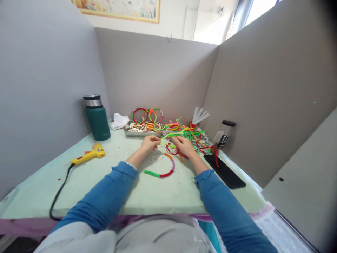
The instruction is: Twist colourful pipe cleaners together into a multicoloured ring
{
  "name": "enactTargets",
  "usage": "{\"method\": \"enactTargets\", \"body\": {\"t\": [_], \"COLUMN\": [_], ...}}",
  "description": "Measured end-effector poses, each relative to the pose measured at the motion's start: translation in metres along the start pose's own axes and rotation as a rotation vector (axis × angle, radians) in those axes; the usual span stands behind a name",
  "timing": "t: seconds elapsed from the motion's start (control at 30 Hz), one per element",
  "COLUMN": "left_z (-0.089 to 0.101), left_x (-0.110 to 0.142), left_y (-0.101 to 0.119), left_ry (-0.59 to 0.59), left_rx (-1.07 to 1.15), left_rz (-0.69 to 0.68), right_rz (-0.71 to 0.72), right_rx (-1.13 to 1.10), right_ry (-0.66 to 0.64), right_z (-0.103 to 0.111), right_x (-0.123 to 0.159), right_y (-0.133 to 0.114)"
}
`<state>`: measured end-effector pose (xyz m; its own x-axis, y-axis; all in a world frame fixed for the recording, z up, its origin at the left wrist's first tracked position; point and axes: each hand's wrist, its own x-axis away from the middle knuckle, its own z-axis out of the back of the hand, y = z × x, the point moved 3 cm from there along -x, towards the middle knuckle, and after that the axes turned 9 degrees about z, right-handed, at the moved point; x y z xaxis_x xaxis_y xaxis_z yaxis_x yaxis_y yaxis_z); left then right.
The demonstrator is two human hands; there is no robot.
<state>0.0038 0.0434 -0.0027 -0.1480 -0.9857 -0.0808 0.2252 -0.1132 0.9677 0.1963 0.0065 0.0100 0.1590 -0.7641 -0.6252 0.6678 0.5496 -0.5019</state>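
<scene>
Grey partitions (pixel 155 70) box in this workspace on three sides, with a framed picture (pixel 121 10) up on the wall behind, and the tabletop (pixel 105 189) is draped in pale green cloth with little specks scattered over it. Both hands are out over the middle. Left hand (pixel 150 143) has its fingers pinched together, looks like on the end of a yellow-green fuzzy stem (pixel 171 134) that slants off to the right. Right hand (pixel 183 144) is curled with the fingertips close together, just beside that stem, but honestly can't tell if it's gripping anything.

Just below and between the hands, lying on the cloth, is a curved headband (pixel 173 166) wrapped in green, red, purple and orange, with a bare pale stretch at the far left end. Behind the hands sits a metal tray (pixel 140 134) full of shells, with wrapped hoops (pixel 133 114) at its back edge, and right next to it a big tangle of coloured stems (pixel 195 135) with white sticks (pixel 198 116) poking up behind. Over on the left: green bottle (pixel 97 121), crumpled tissue (pixel 119 121), and a yellow glue gun (pixel 88 155) with its cord hanging off the front edge. Flat black slab (pixel 226 172) on the right, red stem (pixel 216 158) draped over its corner.
</scene>
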Motion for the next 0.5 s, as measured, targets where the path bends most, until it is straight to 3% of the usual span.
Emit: {"method": "enactTargets", "body": {"t": [0.1, 0.2, 0.37, 0.5], "left_z": [-0.007, -0.012, -0.012, -0.011], "left_x": [0.005, 0.009, 0.012, 0.012], "left_y": [0.001, 0.002, 0.004, 0.007], "left_ry": [-0.085, -0.112, -0.091, -0.057], "left_rx": [-0.183, -0.296, -0.407, -0.589], "left_rz": [-0.038, -0.047, -0.085, -0.181], "right_rz": [-0.15, -0.206, -0.216, -0.246], "right_rx": [-0.406, -0.627, -0.754, -0.86], "right_ry": [0.034, 0.061, -0.002, 0.158], "right_z": [-0.014, -0.024, -0.031, -0.022], "right_x": [-0.003, -0.003, -0.001, -0.004], "right_y": [-0.001, 0.0, -0.003, 0.001]}}
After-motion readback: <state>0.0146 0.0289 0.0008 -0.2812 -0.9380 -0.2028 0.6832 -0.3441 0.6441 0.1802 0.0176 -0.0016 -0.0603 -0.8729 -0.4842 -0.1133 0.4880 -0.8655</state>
